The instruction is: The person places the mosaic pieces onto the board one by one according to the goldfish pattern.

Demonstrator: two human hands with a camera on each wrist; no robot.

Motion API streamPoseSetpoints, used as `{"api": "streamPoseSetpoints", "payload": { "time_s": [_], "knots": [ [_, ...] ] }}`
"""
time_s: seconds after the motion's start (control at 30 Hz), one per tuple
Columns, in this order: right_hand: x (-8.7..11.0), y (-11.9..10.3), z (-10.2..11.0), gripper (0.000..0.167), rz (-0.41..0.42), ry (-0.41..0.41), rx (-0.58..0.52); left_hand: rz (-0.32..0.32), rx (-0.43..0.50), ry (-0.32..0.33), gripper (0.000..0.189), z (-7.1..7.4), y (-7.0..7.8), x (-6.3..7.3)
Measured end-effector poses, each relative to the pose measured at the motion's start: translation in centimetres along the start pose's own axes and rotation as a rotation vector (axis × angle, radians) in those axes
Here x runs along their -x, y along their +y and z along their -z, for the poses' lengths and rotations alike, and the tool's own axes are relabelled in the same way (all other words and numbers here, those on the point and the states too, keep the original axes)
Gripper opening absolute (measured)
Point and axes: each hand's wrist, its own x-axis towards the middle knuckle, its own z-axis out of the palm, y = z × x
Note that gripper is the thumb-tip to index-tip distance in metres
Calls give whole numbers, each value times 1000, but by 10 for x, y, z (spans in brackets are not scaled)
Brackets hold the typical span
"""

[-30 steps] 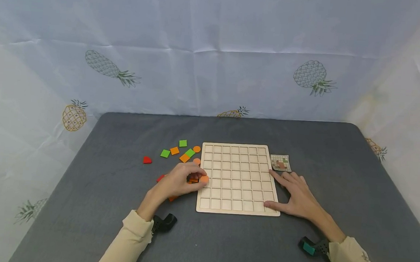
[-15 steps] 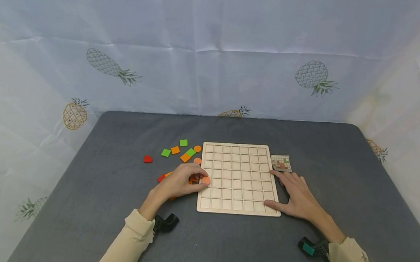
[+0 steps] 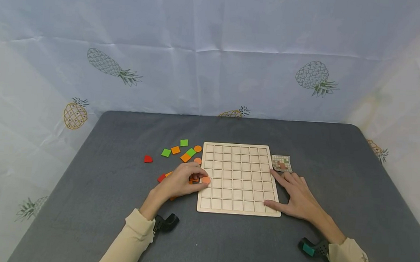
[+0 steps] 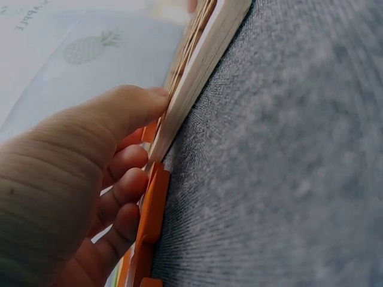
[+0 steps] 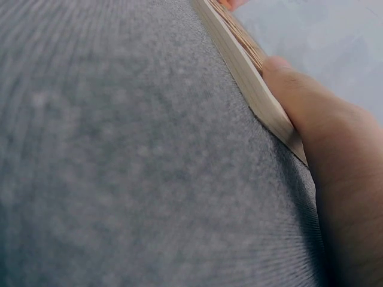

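A pale wooden board (image 3: 238,179) with a grid of square recesses lies flat on the grey table. At its left side my left hand (image 3: 182,180) pinches a light orange disc (image 3: 205,180) between thumb and fingers, over the leftmost column. From the left wrist, the thumb (image 4: 134,107) is right at the board's edge and the disc is mostly hidden behind it. My right hand (image 3: 297,196) rests at the board's right edge, thumb and index finger spread apart on the rim. The right wrist view has that thumb (image 5: 299,89) on the wood.
Left of the board lie loose pieces: green squares (image 3: 166,152), orange squares (image 3: 175,149), orange discs (image 3: 197,149) and a red piece (image 3: 148,159). Several more are partly hidden behind my left hand. A small printed grid card (image 3: 281,163) lies beyond the right hand.
My left hand has shifted slightly right with the disc, a little further over the board. The right hand stays in place at the rim.
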Motion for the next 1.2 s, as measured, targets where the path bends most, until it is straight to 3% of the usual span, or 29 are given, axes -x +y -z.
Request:
{"api": "streamPoseSetpoints", "payload": {
  "time_s": [0.47,0.63,0.8,1.0,1.2],
  "knots": [
    [-1,1,0,101,-27,-25,-1,58,30,-29,20,-2,-1,-2],
    [0,0,0,101,-34,-36,7,44,35,-20,24,0,-2,-1],
    [0,0,1,101,-32,-32,14,46,-13,37,22,7,-6,-3],
    [-1,0,1,101,-38,-40,-2,144,-93,152,16,18,-15,-11],
    [1,0,1,100,-52,-56,-21,198,-114,194,22,18,-24,-21]
  ]
}}
